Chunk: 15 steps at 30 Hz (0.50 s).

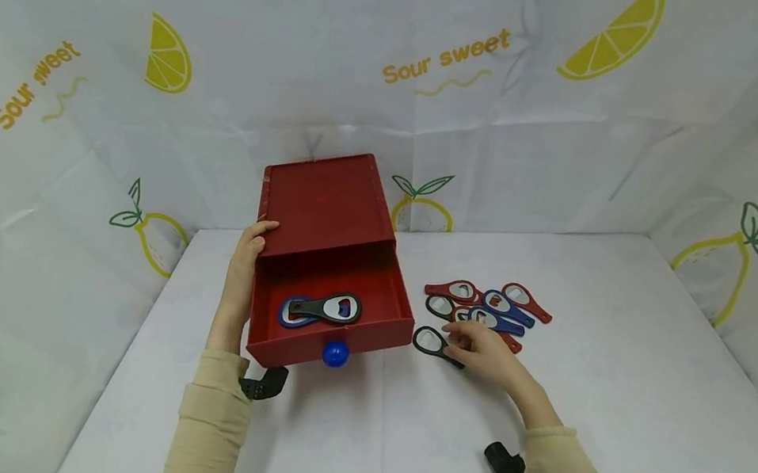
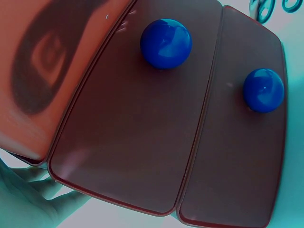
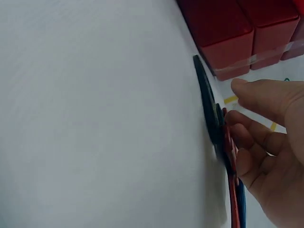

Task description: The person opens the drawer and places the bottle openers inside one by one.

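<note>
A red drawer cabinet [image 1: 325, 205] stands with its top drawer [image 1: 377, 330] pulled out. Inside lies a black bottle opener [image 1: 315, 308] across a blue bottle opener [image 1: 287, 319]. My left hand [image 1: 243, 274] rests along the cabinet's left side, fingertips at the top edge; the left wrist view shows its fingers extended there. Right of the drawer, my right hand [image 1: 489, 353] hovers at the handle of another black bottle opener [image 1: 428, 340] on the table. In the right wrist view, thumb and fingers are apart with nothing pinched between them.
A pile of red, blue and black bottle openers [image 1: 498, 303] lies just beyond my right hand. Lower drawers with blue knobs [image 2: 166, 43] show in the left wrist view. A white cloth with lemon prints [image 1: 484, 146] forms the back and sides.
</note>
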Tool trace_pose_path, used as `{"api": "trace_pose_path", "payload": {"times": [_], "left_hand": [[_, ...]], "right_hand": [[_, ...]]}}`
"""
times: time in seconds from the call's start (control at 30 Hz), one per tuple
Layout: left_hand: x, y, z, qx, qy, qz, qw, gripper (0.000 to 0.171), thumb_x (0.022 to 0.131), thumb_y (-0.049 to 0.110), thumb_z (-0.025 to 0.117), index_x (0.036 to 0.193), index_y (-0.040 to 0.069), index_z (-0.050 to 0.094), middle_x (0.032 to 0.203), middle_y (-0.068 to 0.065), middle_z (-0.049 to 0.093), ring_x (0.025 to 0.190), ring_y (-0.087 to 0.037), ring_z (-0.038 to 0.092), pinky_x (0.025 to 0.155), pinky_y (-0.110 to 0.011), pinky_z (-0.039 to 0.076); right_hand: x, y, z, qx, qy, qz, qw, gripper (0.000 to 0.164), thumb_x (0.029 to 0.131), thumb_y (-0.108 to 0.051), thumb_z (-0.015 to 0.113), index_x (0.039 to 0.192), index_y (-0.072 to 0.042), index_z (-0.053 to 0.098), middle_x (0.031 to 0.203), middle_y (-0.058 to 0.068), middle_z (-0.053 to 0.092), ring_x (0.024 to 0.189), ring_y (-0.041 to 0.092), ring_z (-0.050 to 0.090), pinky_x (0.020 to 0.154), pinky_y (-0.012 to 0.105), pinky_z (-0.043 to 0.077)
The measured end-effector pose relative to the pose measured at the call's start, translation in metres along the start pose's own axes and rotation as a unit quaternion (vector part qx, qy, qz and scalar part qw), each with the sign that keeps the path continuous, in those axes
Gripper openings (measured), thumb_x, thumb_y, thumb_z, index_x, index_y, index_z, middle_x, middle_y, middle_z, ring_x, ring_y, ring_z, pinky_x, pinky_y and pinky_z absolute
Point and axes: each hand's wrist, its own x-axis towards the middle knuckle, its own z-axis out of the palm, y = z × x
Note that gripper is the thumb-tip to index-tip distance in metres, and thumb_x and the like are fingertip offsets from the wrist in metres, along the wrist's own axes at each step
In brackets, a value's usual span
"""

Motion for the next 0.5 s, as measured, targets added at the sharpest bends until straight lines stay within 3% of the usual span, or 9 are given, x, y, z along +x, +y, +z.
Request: {"api": "trace_pose_path", "payload": {"times": [0.37,0.5], "left_hand": [[-0.0009,-0.0001,-0.0005,-0.003,-0.001,0.001,1.0,0.042,0.097,0.032,0.028,0.135,0.017,0.04,0.137,0.002,0.035,0.117,-0.019,0.036,0.093,-0.039,0.035],[-0.0006,-0.0002,-0.0002,-0.004,-0.001,0.001,1.0,0.042,0.097,0.033,0.028,0.134,0.017,0.041,0.137,0.002,0.035,0.117,-0.019,0.037,0.093,-0.039,0.036]], "right_hand": [[-0.0079,-0.0028,0.0077,-0.107,-0.007,0.016,0.994,0.039,0.076,-0.024,0.074,0.109,-0.006,0.064,0.088,0.003,0.058,0.079,0.014,0.047,0.071,0.031,0.042],[-0.0095,-0.0063,0.0089,-0.127,-0.004,0.036,0.991,0.034,0.076,-0.023,0.075,0.103,-0.005,0.066,0.086,0.003,0.057,0.079,0.014,0.049,0.07,0.032,0.043]]}}
